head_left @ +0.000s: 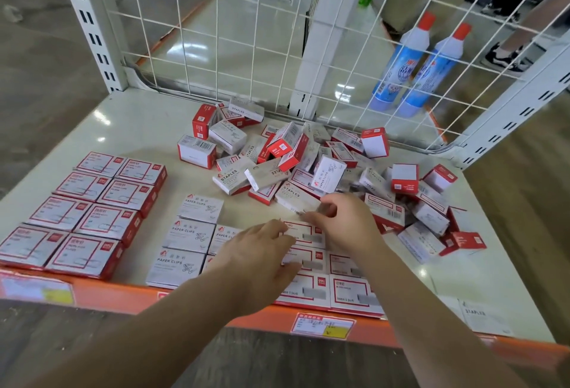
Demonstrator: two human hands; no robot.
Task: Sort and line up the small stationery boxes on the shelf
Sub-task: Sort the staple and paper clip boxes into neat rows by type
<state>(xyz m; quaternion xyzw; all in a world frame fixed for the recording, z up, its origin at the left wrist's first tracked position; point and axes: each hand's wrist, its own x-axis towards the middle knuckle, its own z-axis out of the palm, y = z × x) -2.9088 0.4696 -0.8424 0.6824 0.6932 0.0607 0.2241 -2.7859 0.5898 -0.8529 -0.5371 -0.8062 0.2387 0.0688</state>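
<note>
Nearest, an orange shelf lip [123,293] carries paper price tags [322,325]. Both hands rest on flat cardboard staple boxes [348,293] lined up at the front: the left hand [259,259] lies spread and released, the right hand [345,221] pinches a box edge in its grip. Left of them sit grey clip boxes [197,233] and red-framed boxes [86,212] in rows. Behind lies a jumbled pile [308,165] on the glossy cream shelf [138,128]. Beyond the white wire mesh [246,33] stand two blue plastic bottles [416,70] on shiny floor

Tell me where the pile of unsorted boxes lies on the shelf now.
In the head view, the pile of unsorted boxes lies at the back right of the shelf, close to the wire grid, behind both hands.
</note>
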